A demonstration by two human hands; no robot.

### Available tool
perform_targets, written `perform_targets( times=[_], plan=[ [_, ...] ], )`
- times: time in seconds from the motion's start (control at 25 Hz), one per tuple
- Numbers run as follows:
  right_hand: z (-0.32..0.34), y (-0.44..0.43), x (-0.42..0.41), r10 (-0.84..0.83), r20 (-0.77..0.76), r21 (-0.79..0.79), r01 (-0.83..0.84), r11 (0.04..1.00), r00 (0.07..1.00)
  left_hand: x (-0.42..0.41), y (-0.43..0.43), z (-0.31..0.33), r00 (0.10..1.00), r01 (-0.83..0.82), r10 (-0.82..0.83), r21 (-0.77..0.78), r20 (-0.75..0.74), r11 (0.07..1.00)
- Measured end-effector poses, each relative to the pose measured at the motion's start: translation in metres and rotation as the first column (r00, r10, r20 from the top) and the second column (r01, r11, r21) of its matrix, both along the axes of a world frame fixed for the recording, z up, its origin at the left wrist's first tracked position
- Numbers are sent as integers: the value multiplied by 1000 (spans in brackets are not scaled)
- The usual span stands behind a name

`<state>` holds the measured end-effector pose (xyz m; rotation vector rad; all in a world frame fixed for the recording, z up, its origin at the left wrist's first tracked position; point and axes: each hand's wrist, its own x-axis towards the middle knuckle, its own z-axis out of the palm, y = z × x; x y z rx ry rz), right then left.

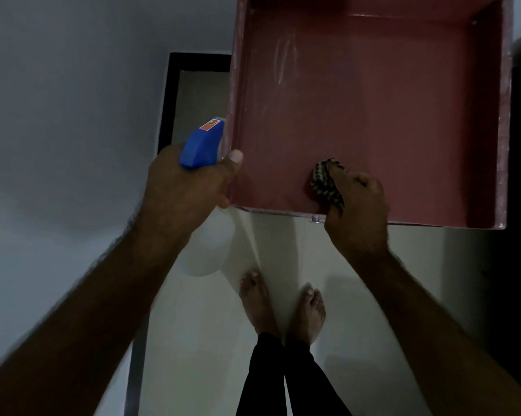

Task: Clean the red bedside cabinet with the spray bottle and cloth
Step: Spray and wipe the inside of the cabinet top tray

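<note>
Left hand [187, 187] outstretched, fingers curled round the neck of the spray bottle [203, 145] (blue plastic trigger head, translucent white body) just beside the left wall of the red bedside cabinet [373, 100]; right hand [358, 211] pinches a bunched, dark-and-pale patterned cloth [325, 181] against its smooth, white-streaked floor near the front edge

The left forearm [103, 295] and the right forearm [418, 301] were bare right down to the near edge of the view, with fine dark hair along their outer edges. The left hand [187, 187] showed a short, pale thumbnail [235, 156]; the right hand [358, 211] was bare too. Close-fitting black trousers [283, 379] reached the ankles, above a bare left foot [257, 298] and right foot [310, 313].
</note>
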<state>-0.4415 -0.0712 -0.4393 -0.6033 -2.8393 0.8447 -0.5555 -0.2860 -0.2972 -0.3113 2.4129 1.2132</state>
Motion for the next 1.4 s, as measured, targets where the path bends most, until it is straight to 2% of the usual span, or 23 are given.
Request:
perform_targets(
  times=[0.28,0.48,0.56,0.64,0.72,0.8,0.84,0.96,1.0,1.2,1.4],
  plan=[
    [9,4,-13,41,35,33,-42,999,999,-9,-6,-2,997,75,-75,-40,-5,996],
    [8,-9,-34,-45,-48,40,47,998,998,-6,-15,-7,997,70,-69,-32,29,997],
    [1,-32,-35,31,-73,90,-25,996,997,-6,-17,-9,997,71,-70,-34,40,997],
    [-2,-60,-35,195,-62,55,-192,980,979,-6,-17,-11,997,62,-62,4,45,998],
    [-5,-76,-33,383,-26,42,-382,923,923,-6,-17,-12,997,57,-59,34,54,998],
    [-6,-69,-35,471,-24,85,-468,880,882,-7,-17,-13,996,57,-60,50,63,997],
    [-5,-59,-37,443,-28,103,-439,893,896,-8,-17,-13,996,53,-57,64,65,997],
    [-4,-35,-43,187,-64,104,-180,978,980,-10,-19,-12,996,47,-53,81,69,996],
    [-3,-38,-44,167,-62,103,-160,982,984,-11,-19,-12,996,45,-51,84,71,995],
    [-7,-81,-37,468,-1,67,-467,882,884,-18,-22,-12,995,57,-63,73,82,996],
    [-6,-75,-67,432,2,81,-431,899,902,-26,-23,-12,995,67,-72,68,65,995]
  ],
)
